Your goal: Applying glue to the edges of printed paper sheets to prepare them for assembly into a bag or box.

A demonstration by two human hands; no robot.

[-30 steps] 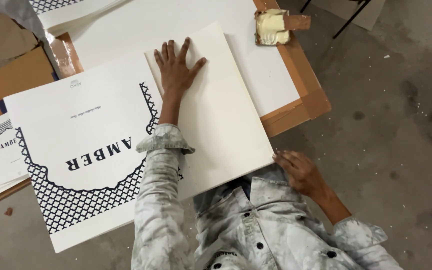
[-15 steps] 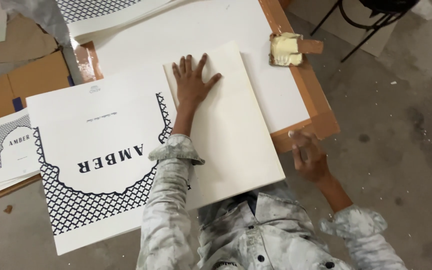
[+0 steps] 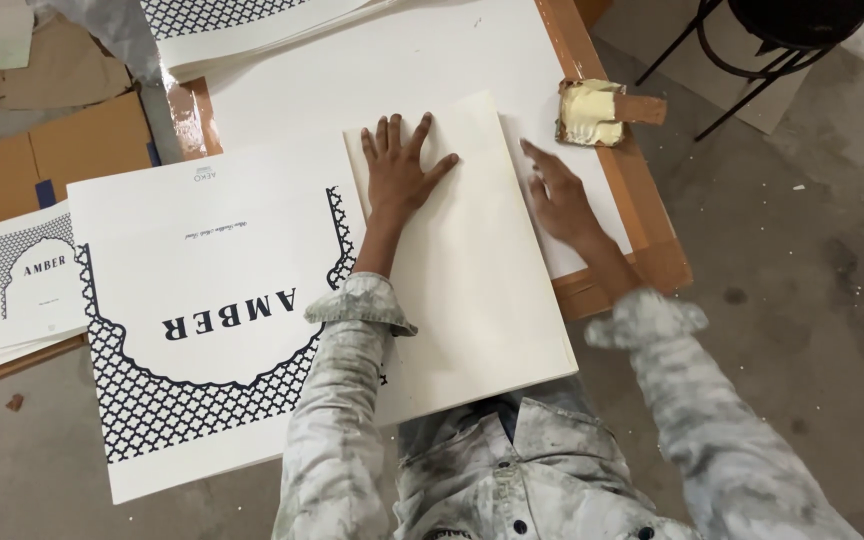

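A grey concrete floor (image 3: 812, 300) spreads under everything, with a low wooden surface (image 3: 652, 215) edged in orange-brown standing on it. On that surface lies a large white printed sheet (image 3: 202, 270) with a dark blue lattice border and an arch shape, partly covered on its right side by a plain cream rectangular card sheet (image 3: 472, 300) that hangs over the near edge. The left hand (image 3: 399, 170) lies flat on the upper part of the cream sheet, fingers spread apart and palm down, clamped on nothing. The right hand (image 3: 557, 195) rests on the right edge of the same sheet, fingers loosely extended and apart, slightly blurred. At the far left, a stack of smaller printed cards (image 3: 17, 290) with the same lattice pattern sits on brown cardboard (image 3: 72, 150). Near the right edge of the surface sits a small wooden-handled brush (image 3: 602, 110) thick with pale yellow paste.
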